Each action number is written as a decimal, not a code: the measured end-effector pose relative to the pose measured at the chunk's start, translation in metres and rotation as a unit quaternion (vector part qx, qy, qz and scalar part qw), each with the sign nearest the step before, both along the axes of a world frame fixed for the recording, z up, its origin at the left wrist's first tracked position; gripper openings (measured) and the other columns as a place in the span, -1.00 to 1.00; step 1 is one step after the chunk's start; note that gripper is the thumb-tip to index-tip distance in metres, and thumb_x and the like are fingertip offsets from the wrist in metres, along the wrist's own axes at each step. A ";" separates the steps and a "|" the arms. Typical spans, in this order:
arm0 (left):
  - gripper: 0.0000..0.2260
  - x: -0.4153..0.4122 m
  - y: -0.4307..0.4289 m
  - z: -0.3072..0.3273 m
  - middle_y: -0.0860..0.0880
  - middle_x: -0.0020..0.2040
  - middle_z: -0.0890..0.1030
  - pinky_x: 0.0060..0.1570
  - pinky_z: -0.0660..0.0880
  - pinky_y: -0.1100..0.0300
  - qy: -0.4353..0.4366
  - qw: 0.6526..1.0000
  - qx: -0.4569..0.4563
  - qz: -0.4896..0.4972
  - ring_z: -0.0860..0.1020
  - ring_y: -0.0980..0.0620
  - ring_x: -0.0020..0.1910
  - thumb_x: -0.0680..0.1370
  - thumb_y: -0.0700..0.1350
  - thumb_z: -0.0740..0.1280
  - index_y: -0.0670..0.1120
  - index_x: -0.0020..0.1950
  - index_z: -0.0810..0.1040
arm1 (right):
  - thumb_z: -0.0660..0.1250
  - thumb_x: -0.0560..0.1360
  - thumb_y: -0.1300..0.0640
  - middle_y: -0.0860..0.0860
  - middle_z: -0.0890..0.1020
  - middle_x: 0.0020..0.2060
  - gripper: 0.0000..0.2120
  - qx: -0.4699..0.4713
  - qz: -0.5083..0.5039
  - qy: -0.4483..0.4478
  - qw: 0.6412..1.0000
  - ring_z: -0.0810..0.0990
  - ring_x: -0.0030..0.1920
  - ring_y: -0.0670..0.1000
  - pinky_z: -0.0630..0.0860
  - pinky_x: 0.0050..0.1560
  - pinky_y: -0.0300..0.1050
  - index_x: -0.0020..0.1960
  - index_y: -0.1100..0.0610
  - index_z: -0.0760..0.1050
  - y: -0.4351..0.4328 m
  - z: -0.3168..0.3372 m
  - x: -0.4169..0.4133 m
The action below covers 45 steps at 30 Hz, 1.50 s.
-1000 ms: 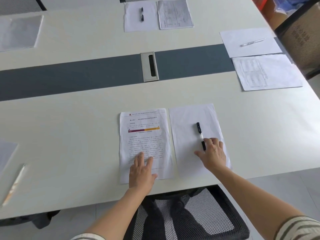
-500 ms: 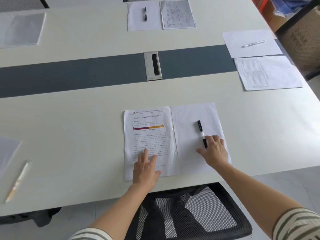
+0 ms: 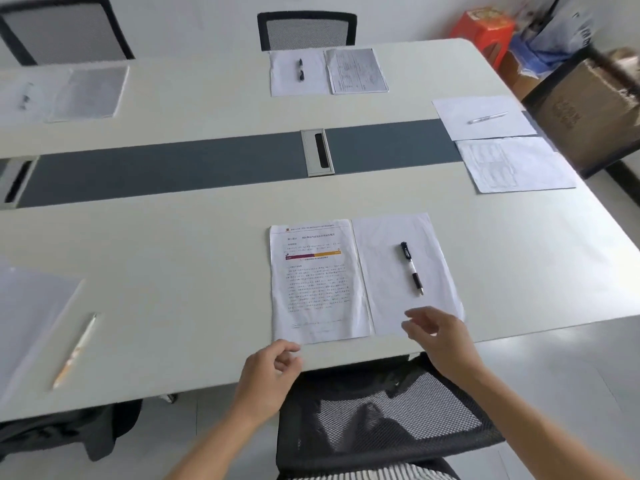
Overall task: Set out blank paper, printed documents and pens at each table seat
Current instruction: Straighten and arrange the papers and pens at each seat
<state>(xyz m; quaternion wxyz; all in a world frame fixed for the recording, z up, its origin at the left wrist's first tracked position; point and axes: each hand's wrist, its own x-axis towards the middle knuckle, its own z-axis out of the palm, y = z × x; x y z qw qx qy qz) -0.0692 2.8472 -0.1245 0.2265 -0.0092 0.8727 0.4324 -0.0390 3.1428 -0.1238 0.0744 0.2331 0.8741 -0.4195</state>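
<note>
At my seat lie one printed page (image 3: 317, 278), one blank sheet (image 3: 398, 271) and one black pen (image 3: 411, 268) on that sheet (four more pens (image 3: 300, 69) show at other seats), just beyond my left hand (image 3: 270, 372) and right hand (image 3: 440, 337), both loosely curled, holding nothing.

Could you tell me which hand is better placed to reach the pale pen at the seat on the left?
Probably the left: the left hand is empty and lies nearer the pale pen, while the right hand hovers by the near edge of the blank sheet, farther away.
</note>
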 end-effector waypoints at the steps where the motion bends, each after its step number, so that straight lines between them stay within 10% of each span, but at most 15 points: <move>1: -0.91 0.011 -0.009 0.009 -0.02 -0.18 0.66 -0.11 0.50 0.37 -0.007 1.000 0.021 0.021 0.62 0.05 -0.16 0.50 -0.15 0.40 0.03 -0.04 0.62 | 0.45 0.47 0.10 -0.13 0.70 -0.25 -0.85 -0.020 0.002 0.012 1.000 0.67 -0.16 -0.14 0.60 -0.04 -0.15 0.04 0.02 0.64 -0.008 0.009 0.011; 7: -0.86 0.101 -0.050 0.046 -0.08 -0.21 0.70 -0.06 0.58 0.05 -0.038 0.972 0.117 0.200 0.67 0.00 -0.24 0.40 -0.04 0.41 -0.01 -0.07 0.64 | 0.46 0.46 0.21 -0.09 0.72 -0.29 -0.87 -0.128 0.075 0.034 0.988 0.69 -0.23 -0.07 0.55 -0.23 -0.29 -0.11 -0.02 0.65 -0.057 0.037 0.065; 25: -0.90 0.349 -0.189 0.081 -0.14 -0.19 0.72 -0.27 0.58 0.23 0.064 0.826 0.154 0.539 0.68 -0.02 -0.24 0.50 -0.18 0.43 -0.15 -0.02 0.64 | 0.40 0.51 0.10 -0.07 0.71 -0.27 -0.95 -0.188 0.403 -0.027 0.895 0.63 -0.34 -0.15 0.48 -0.24 -0.26 -0.03 0.00 0.62 -0.284 0.052 0.126; 32: -0.79 0.406 -0.333 0.080 -0.11 -0.19 0.72 -0.19 0.56 0.10 0.077 0.795 0.148 0.583 0.69 -0.07 -0.22 0.43 -0.04 0.45 -0.14 -0.02 0.65 | 0.40 0.51 0.12 -0.04 0.72 -0.26 -0.95 -0.180 0.411 -0.014 0.894 0.69 -0.21 -0.06 0.58 -0.10 0.02 -0.04 0.01 0.63 -0.438 0.047 0.163; 45: -0.75 0.330 -0.522 0.075 -0.15 -0.22 0.70 -0.18 0.53 0.06 0.083 0.802 0.168 0.568 0.66 -0.02 -0.28 0.32 -0.06 0.37 -0.15 -0.07 0.65 | 0.39 0.51 0.20 -0.07 0.72 -0.24 -0.90 -0.205 0.341 0.026 0.917 0.68 -0.24 -0.08 0.55 -0.26 -0.30 -0.05 0.04 0.64 -0.594 0.055 0.093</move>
